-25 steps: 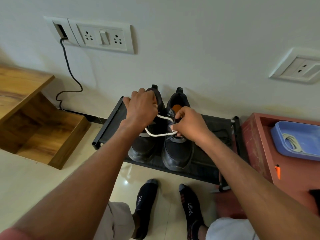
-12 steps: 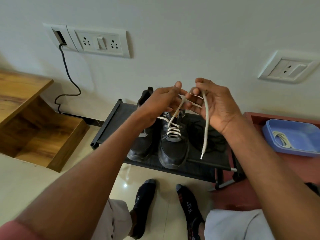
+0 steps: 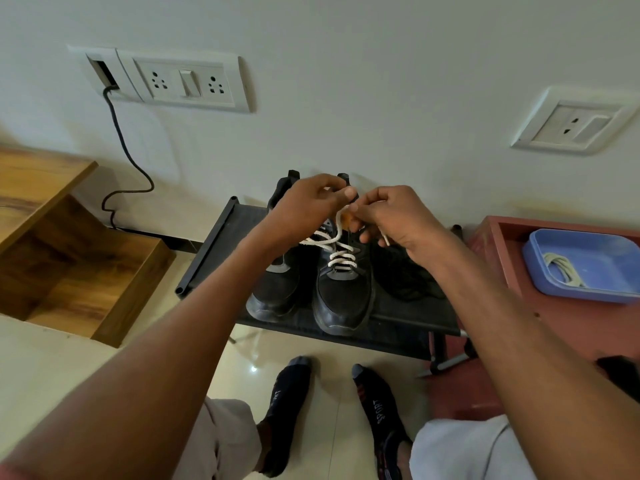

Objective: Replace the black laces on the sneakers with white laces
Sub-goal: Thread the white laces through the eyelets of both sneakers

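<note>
Two black sneakers stand side by side on a low black rack [image 3: 207, 251]. The right sneaker [image 3: 344, 292] has a white lace [image 3: 341, 254] crossed through its eyelets. The left sneaker [image 3: 277, 289] is partly behind my left forearm. My left hand [image 3: 308, 206] and my right hand [image 3: 391, 216] are close together above the right sneaker's tongue, each pinching an end of the white lace. A pile of black laces [image 3: 405, 275] lies on the rack to the right of the sneakers.
A blue tray [image 3: 595, 251] with another white lace [image 3: 562, 268] sits on a red stand [image 3: 502, 258] at the right. A wooden shelf unit [image 3: 79, 265] stands at the left, under a wall socket with a black cable [image 3: 121, 140]. My socked feet rest on the tiled floor below the rack.
The hands rose from the sneaker, pulling the lace ends up and apart. They have now come lower and closer together over the tongue, and the long hanging end has been gathered in.
</note>
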Demonstrator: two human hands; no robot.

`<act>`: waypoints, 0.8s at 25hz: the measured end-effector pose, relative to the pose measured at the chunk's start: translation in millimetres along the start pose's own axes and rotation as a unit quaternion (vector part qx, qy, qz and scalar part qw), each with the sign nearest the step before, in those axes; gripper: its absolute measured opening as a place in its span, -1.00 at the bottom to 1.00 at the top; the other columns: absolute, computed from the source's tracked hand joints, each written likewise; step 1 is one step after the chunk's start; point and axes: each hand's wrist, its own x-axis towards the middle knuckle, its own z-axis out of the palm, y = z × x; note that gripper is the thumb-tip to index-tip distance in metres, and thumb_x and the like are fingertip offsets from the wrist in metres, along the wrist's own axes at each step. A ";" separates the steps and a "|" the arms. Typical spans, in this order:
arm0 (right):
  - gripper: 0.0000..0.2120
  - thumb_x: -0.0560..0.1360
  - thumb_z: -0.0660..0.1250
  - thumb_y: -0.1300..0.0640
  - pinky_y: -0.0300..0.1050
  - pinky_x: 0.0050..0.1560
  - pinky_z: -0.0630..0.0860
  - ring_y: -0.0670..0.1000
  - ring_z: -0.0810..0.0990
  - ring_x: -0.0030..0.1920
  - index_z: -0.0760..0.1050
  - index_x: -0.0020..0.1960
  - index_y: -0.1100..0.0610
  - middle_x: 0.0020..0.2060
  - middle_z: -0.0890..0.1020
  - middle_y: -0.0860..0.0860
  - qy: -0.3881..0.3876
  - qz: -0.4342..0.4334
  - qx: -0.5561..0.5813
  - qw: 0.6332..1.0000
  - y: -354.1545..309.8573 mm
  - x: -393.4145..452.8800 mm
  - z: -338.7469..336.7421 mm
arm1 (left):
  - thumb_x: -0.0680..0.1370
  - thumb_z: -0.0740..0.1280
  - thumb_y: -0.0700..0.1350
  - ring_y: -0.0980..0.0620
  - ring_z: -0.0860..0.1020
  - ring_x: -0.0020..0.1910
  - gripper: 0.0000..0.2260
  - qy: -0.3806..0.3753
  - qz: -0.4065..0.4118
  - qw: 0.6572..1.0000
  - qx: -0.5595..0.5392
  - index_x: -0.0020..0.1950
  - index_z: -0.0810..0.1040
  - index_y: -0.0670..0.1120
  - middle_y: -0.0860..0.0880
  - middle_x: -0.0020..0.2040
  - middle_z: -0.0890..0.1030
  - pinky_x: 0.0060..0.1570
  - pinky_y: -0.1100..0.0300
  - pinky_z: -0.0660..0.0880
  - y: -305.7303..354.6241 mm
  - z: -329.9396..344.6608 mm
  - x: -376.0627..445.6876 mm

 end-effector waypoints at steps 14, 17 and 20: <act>-0.93 0.60 0.44 0.20 -0.23 -0.33 0.50 -0.05 0.65 -0.21 0.71 -0.01 0.13 -0.19 0.75 0.06 0.051 0.003 0.010 0.999 11.2 10.3 7.3 | 0.60 0.45 -0.21 -0.09 0.74 -0.17 -0.91 -0.046 -0.016 0.998 -0.037 0.01 0.69 -0.25 -0.15 -0.18 0.75 0.06 -0.06 0.69 -12.7 5.8 6.8; -0.89 0.61 0.42 0.26 -0.24 -0.33 0.50 -0.08 0.65 -0.23 0.71 0.02 0.11 -0.14 0.77 0.09 0.032 -0.005 0.030 0.999 10.2 10.9 11.4 | 0.64 0.42 -0.11 -0.03 0.73 -0.18 -0.83 -0.048 -0.052 0.997 -0.041 -0.01 0.68 -0.21 -0.14 -0.15 0.75 -0.29 0.28 0.59 -14.3 5.5 7.7; -0.87 0.61 0.40 0.24 -0.18 -0.30 0.51 -0.06 0.66 -0.22 0.68 0.08 0.08 -0.15 0.75 0.07 0.052 -0.023 0.022 0.998 14.5 17.1 17.8 | 0.62 0.44 -0.09 0.02 0.71 -0.24 -0.82 -0.043 -0.080 0.995 -0.047 0.01 0.65 -0.22 -0.13 -0.18 0.75 -0.41 0.33 0.47 -17.7 6.4 7.5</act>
